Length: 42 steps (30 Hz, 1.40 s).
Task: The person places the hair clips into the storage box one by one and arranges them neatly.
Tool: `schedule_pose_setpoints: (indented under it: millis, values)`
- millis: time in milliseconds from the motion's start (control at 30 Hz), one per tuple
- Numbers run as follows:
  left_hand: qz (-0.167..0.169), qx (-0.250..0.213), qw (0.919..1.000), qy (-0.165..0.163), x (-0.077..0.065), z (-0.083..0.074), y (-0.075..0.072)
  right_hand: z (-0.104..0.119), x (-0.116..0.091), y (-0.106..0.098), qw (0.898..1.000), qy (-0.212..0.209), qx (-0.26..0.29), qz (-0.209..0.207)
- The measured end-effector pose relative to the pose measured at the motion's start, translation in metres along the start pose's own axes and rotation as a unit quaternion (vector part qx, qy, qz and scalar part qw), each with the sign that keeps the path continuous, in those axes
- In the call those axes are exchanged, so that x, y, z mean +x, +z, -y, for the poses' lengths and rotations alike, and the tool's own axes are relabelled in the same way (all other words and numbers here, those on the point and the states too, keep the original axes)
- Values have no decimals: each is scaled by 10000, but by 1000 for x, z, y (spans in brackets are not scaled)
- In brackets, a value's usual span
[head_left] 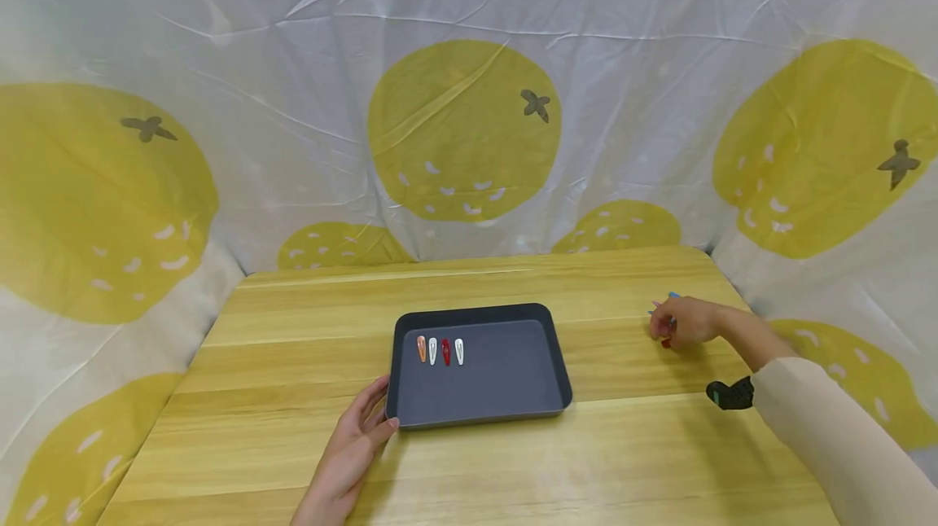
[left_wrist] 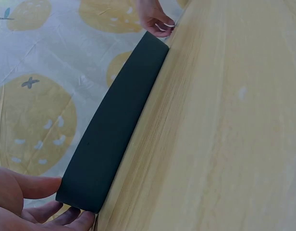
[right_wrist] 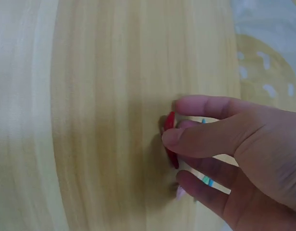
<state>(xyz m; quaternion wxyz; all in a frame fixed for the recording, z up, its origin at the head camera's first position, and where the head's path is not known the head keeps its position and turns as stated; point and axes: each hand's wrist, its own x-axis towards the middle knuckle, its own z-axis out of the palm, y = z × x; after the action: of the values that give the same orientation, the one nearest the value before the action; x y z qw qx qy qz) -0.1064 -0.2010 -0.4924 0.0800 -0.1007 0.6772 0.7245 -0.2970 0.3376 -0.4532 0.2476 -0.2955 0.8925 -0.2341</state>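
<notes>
A dark grey tray point(head_left: 484, 387) lies on the wooden table. My left hand point(head_left: 355, 440) grips its near left corner, thumb on one side and fingers on the other. Inside, towards the far left, an orange hair clip point(head_left: 421, 349), a white hair clip point(head_left: 433, 352), a red hair clip point(head_left: 446, 352) and another white one stand in a row. At the table's right side my right hand point(head_left: 681, 322) pinches a second red hair clip point(right_wrist: 170, 120) between thumb and fingers, close over the wood. Under those fingers a pink clip point(right_wrist: 180, 192) and blue-green clips point(right_wrist: 207, 180) are partly hidden.
The wooden table point(head_left: 293, 379) reaches back to a white cloth point(head_left: 630, 103) printed with big yellow fruit, which also hangs along both sides. A black device point(head_left: 733, 394) shows beside the right sleeve.
</notes>
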Motion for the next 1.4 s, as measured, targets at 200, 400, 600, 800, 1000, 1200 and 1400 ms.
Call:
schedule_pose_setpoints:
  millis: [200,400,600,800,1000,1200,1400]
  values:
    - [22,-28,9999,101,1,1,0,-5,-2,6,9994,-250,-222,-135]
    - [-20,-29,9999,105,0,2,-2,-3,3,8,9997,165,-193,-51]
    - [-17,25,10000,70,0,2,-2,0,8,7,9991,377,165,-31]
    - [-16,56,10000,29,-1,0,-1,6,10,1,9980,619,76,-116]
    - [-29,-1,10000,-7,-1,0,0,16,13,-8,9960,776,395,-187]
    - [-15,-37,10000,-15,-1,0,0,28,18,-14,9934,692,869,-284]
    - [-15,-13,10000,-21,-1,0,0,39,23,-20,9937,455,980,-296]
